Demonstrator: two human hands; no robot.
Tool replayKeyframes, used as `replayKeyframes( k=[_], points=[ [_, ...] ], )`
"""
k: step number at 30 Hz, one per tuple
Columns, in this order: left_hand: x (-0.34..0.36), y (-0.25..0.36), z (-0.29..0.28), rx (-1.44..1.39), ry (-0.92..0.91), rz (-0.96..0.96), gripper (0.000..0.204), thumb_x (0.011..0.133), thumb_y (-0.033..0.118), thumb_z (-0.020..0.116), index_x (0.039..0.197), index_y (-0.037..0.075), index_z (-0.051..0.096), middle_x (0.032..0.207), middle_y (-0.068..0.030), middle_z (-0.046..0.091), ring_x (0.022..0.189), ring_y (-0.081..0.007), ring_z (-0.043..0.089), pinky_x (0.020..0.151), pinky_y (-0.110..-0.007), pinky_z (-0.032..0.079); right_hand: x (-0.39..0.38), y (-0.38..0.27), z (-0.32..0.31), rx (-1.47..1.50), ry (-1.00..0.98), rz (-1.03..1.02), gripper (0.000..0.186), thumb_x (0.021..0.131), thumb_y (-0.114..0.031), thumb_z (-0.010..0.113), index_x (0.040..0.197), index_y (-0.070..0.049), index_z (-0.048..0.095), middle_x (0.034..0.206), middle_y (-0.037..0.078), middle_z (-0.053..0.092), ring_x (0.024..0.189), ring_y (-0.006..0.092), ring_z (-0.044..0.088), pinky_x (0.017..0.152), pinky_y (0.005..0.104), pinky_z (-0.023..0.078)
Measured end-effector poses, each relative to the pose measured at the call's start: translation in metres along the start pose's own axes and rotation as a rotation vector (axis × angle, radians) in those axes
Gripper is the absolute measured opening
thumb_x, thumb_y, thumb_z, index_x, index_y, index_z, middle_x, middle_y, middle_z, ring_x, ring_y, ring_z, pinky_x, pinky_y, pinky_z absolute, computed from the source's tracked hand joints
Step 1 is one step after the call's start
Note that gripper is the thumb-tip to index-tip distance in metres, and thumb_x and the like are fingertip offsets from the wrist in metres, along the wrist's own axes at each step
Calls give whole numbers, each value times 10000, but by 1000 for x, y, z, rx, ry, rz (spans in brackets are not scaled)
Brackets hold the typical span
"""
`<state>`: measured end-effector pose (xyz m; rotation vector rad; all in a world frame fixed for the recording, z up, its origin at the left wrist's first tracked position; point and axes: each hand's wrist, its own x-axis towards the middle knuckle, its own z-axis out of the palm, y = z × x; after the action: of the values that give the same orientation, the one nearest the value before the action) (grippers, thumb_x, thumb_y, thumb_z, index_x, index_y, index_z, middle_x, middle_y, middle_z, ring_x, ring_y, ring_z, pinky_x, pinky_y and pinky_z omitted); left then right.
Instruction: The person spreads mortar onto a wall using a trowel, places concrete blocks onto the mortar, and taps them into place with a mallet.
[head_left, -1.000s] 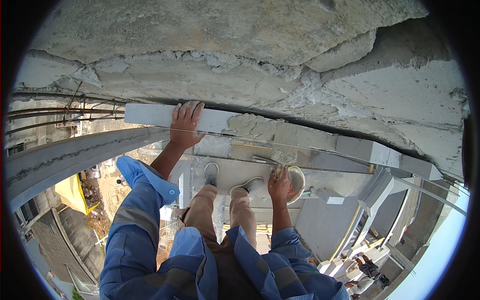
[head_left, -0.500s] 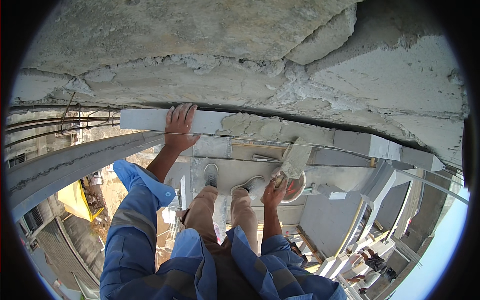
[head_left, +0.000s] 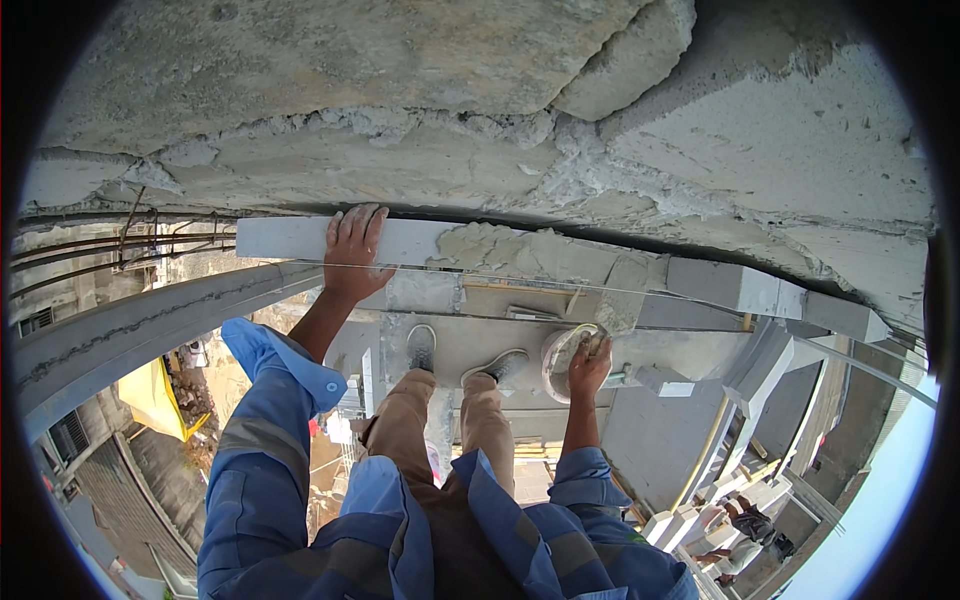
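My left hand (head_left: pixel 355 250) lies with its fingers stretched out over a pale grey block (head_left: pixel 285 240) under the rough concrete overhead. Wet grey mortar (head_left: pixel 505 245) is spread along the row to the right of that hand. My right hand (head_left: pixel 590 368) is closed around a trowel, its handle mostly hidden by the fingers. The trowel's mortar-coated blade (head_left: pixel 624 295) reaches up to the right end of the mortar, near another grey block (head_left: pixel 705 284). Partly behind my right hand is a round bucket (head_left: pixel 553 372), its contents hard to make out.
A thin taut string (head_left: pixel 470 272) runs along the blocks. To the left is a long grey beam (head_left: pixel 150 325), with bare steel bars (head_left: pixel 120 245) above it. My shoes (head_left: pixel 422 347) stand on a narrow ledge high up. Another person (head_left: pixel 745 530) is far below right.
My right hand and the trowel have moved to the right, bringing the blade further along the mortar toward the right block. My left hand stays on its block.
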<state>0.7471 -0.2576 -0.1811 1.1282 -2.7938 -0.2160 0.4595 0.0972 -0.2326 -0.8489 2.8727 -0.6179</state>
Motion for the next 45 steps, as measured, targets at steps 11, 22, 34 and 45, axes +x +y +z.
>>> replayKeyframes(
  k=[11, 22, 34, 45],
  points=[
    [-1, -6, 5, -29, 38, 22, 942, 600, 390, 785, 1394, 103, 367, 1377, -113, 415, 1298, -298, 365, 1102, -511, 218, -92, -125, 92, 760, -247, 55, 395, 907, -136, 578, 1200, 90, 442, 866, 116, 606, 757, 165, 579, 641, 298, 489],
    [4, -6, 15, -25, 117, 58, 877, 643, 328, 753, 1395, 87, 371, 1368, -132, 432, 1287, -310, 388, 1095, -511, 234, -113, -231, 124, 437, -147, -355, 362, 847, -186, 627, 1072, 81, 528, 1010, 327, 581, 812, 490, 602, 693, 507, 523],
    [8, 7, 3, -17, 8, 52, 980, 609, 419, 799, 1417, 87, 355, 1379, -140, 415, 1302, -326, 358, 1091, -522, 223, -184, -37, 93, 42, -691, 136, 524, 869, -320, 593, 1263, 1, 464, 1119, 277, 607, 941, 438, 626, 825, 506, 497],
    [12, 19, 28, 255, -55, 85, 991, 660, 421, 777, 1436, 34, 297, 1396, -182, 398, 1290, -389, 351, 1089, -530, 215, -192, 194, 56, 45, -704, 708, 483, 805, -317, 650, 1078, 63, 531, 971, 300, 642, 950, 462, 619, 803, 500, 514]
  ],
)
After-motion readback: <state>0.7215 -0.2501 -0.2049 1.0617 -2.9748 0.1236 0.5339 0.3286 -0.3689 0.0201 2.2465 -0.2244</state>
